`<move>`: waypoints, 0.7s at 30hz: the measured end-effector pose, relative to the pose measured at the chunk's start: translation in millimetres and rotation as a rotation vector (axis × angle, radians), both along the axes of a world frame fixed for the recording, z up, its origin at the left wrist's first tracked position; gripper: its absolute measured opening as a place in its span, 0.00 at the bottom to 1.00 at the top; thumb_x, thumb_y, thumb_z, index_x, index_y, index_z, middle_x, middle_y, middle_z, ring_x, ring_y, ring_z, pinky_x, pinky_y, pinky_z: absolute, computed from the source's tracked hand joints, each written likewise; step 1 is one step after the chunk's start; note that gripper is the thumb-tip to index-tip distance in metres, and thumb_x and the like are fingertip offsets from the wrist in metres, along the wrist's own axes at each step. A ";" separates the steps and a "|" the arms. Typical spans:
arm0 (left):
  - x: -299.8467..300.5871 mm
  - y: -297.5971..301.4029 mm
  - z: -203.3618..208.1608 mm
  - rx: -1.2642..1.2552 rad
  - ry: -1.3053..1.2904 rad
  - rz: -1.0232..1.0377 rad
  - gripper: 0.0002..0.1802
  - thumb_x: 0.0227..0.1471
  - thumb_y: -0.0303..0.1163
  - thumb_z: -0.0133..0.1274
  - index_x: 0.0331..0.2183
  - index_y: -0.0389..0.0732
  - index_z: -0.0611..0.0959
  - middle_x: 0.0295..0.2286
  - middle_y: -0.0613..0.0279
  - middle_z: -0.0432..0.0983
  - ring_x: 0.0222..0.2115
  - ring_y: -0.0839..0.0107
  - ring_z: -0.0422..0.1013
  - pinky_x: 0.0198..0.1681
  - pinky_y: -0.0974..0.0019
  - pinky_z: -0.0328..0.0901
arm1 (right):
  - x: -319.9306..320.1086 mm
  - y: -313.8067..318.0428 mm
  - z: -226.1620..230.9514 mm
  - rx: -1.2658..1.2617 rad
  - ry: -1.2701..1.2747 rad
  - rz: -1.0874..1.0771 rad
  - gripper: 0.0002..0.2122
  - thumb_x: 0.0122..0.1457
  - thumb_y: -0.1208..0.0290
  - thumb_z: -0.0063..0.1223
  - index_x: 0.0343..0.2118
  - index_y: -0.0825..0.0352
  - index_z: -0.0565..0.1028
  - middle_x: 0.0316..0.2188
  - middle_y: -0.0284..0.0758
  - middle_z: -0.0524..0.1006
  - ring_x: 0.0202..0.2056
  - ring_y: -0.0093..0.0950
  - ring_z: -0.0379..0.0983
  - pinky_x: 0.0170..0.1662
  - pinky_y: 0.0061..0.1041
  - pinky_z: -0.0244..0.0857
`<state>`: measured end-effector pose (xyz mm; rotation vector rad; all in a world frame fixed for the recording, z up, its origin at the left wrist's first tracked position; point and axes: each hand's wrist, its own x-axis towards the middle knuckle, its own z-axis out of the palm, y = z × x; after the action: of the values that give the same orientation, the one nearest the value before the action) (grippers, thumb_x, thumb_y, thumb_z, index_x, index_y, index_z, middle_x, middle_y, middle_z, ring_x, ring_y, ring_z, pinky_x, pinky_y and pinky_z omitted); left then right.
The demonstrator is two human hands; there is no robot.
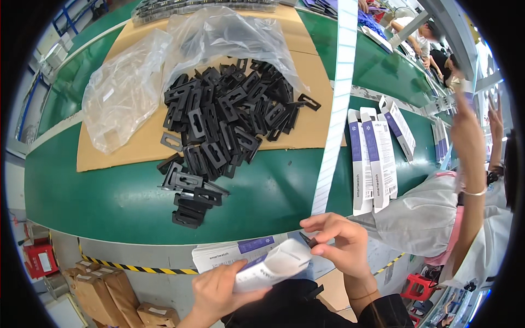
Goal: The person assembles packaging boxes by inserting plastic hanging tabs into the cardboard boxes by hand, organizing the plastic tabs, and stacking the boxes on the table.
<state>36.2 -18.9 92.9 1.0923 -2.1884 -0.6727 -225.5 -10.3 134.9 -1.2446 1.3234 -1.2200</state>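
Currently my left hand point(219, 291) is wrapping firmly around the white box point(254, 280) at the lower centre of the frame. My right hand point(345, 243) is pinching a dark tab point(308, 239) just beside the box's open end, thumb and finger nearly meeting. With so little of the tab showing, a slip of that pinch could be dropping it toward the floor; pushing it askew could be creasing the thin card, and squeezing too hard with my left could be buckling the walls. Inside the box I'm seeing only pale card (its bottom is hiding from me). At upper centre, a clear bag point(235, 30) is lying over the heap of tabs point(213, 117); at upper left, another bag point(123, 93) is lying flat, showing no tabs.
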 end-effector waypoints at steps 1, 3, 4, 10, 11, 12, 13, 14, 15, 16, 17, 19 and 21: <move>-4.3 -7.3 4.9 0.000 -0.002 -0.019 0.37 0.28 0.52 0.76 0.35 0.37 0.80 0.20 0.60 0.78 0.17 0.65 0.76 0.20 0.68 0.69 | -2.3 1.7 1.2 0.003 -0.006 -0.005 0.09 0.45 0.80 0.69 0.26 0.69 0.77 0.28 0.38 0.76 0.46 0.41 0.77 0.46 0.37 0.73; -8.9 -16.5 4.1 0.019 -0.032 -0.016 0.36 0.29 0.54 0.74 0.35 0.37 0.80 0.20 0.62 0.76 0.16 0.67 0.74 0.19 0.68 0.68 | -2.5 -1.2 -2.8 0.020 -0.026 0.005 0.08 0.45 0.79 0.70 0.26 0.69 0.78 0.27 0.38 0.76 0.46 0.42 0.77 0.47 0.38 0.73; -11.5 -19.9 6.1 0.014 -0.051 -0.024 0.35 0.31 0.55 0.72 0.34 0.37 0.80 0.19 0.64 0.75 0.14 0.70 0.72 0.18 0.68 0.67 | -2.2 -0.8 -0.2 0.018 -0.051 -0.070 0.08 0.45 0.80 0.69 0.26 0.69 0.78 0.27 0.37 0.76 0.46 0.42 0.77 0.48 0.39 0.72; -13.2 -23.4 19.4 0.035 -0.114 -0.038 0.35 0.31 0.55 0.72 0.34 0.37 0.80 0.18 0.65 0.75 0.13 0.70 0.72 0.16 0.68 0.67 | 1.5 -4.5 3.2 -0.018 0.055 -0.005 0.05 0.46 0.82 0.67 0.26 0.70 0.79 0.27 0.35 0.77 0.43 0.36 0.77 0.49 0.34 0.70; -13.8 -23.7 21.5 0.050 -0.100 -0.046 0.35 0.31 0.55 0.72 0.34 0.37 0.80 0.18 0.65 0.75 0.13 0.70 0.72 0.16 0.68 0.67 | 2.6 -4.9 3.2 0.130 0.041 -0.009 0.05 0.46 0.82 0.67 0.26 0.71 0.79 0.27 0.34 0.76 0.40 0.31 0.77 0.46 0.30 0.70; -14.7 -24.7 22.3 0.047 -0.100 -0.042 0.35 0.31 0.55 0.72 0.34 0.37 0.80 0.18 0.65 0.75 0.13 0.70 0.72 0.16 0.68 0.67 | 3.1 -4.8 3.1 0.277 0.027 -0.012 0.05 0.47 0.82 0.66 0.26 0.71 0.79 0.26 0.34 0.76 0.38 0.27 0.76 0.44 0.26 0.69; -15.6 -26.0 22.8 0.041 -0.107 -0.048 0.35 0.31 0.55 0.72 0.34 0.37 0.80 0.18 0.65 0.75 0.13 0.70 0.72 0.16 0.68 0.66 | 0.5 -2.5 -0.7 0.307 -0.024 -0.015 0.05 0.48 0.83 0.66 0.27 0.72 0.79 0.27 0.33 0.75 0.33 0.21 0.73 0.39 0.21 0.68; -16.1 -26.9 22.8 0.035 -0.113 -0.053 0.35 0.30 0.55 0.72 0.34 0.37 0.80 0.18 0.65 0.75 0.13 0.70 0.72 0.16 0.68 0.66 | -0.1 -1.5 -2.8 0.304 -0.024 -0.010 0.05 0.48 0.83 0.66 0.27 0.72 0.79 0.27 0.33 0.75 0.33 0.21 0.73 0.39 0.21 0.68; -19.5 -28.0 24.1 0.029 -0.102 -0.058 0.35 0.30 0.55 0.72 0.34 0.37 0.80 0.18 0.65 0.75 0.13 0.70 0.72 0.16 0.68 0.66 | -3.2 0.7 0.2 0.309 -0.036 -0.035 0.05 0.48 0.84 0.65 0.28 0.73 0.79 0.27 0.33 0.75 0.33 0.21 0.73 0.39 0.20 0.67; -17.9 -28.8 23.5 0.028 -0.105 -0.045 0.35 0.30 0.55 0.72 0.34 0.38 0.80 0.18 0.65 0.75 0.13 0.70 0.72 0.16 0.68 0.66 | -2.2 0.6 -2.5 0.317 -0.064 -0.045 0.05 0.49 0.84 0.65 0.29 0.73 0.79 0.27 0.32 0.75 0.32 0.21 0.73 0.38 0.19 0.67; -16.7 -29.8 23.4 0.026 -0.107 -0.033 0.35 0.30 0.54 0.72 0.34 0.38 0.80 0.18 0.65 0.75 0.13 0.70 0.72 0.16 0.68 0.66 | -1.6 0.9 -5.5 0.312 -0.069 -0.039 0.05 0.49 0.84 0.65 0.29 0.73 0.79 0.27 0.32 0.75 0.32 0.21 0.73 0.38 0.19 0.67; -17.0 -31.2 24.5 0.014 -0.118 -0.030 0.35 0.30 0.54 0.72 0.35 0.38 0.80 0.18 0.65 0.75 0.13 0.70 0.72 0.16 0.68 0.66 | -1.7 3.0 -10.8 0.289 -0.068 -0.038 0.05 0.50 0.84 0.64 0.30 0.73 0.79 0.28 0.33 0.75 0.30 0.21 0.73 0.37 0.19 0.67; -18.8 -33.0 26.0 -0.004 -0.121 -0.033 0.35 0.30 0.54 0.72 0.35 0.38 0.80 0.18 0.66 0.75 0.13 0.70 0.71 0.15 0.68 0.66 | -1.6 3.3 -15.0 0.195 0.040 -0.041 0.06 0.50 0.83 0.65 0.30 0.73 0.79 0.28 0.33 0.75 0.30 0.21 0.73 0.36 0.19 0.67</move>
<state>17.3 -51.9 118.9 1.1229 -2.3136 -0.6314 -227.1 -7.0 119.9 -1.1126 1.4662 -1.0706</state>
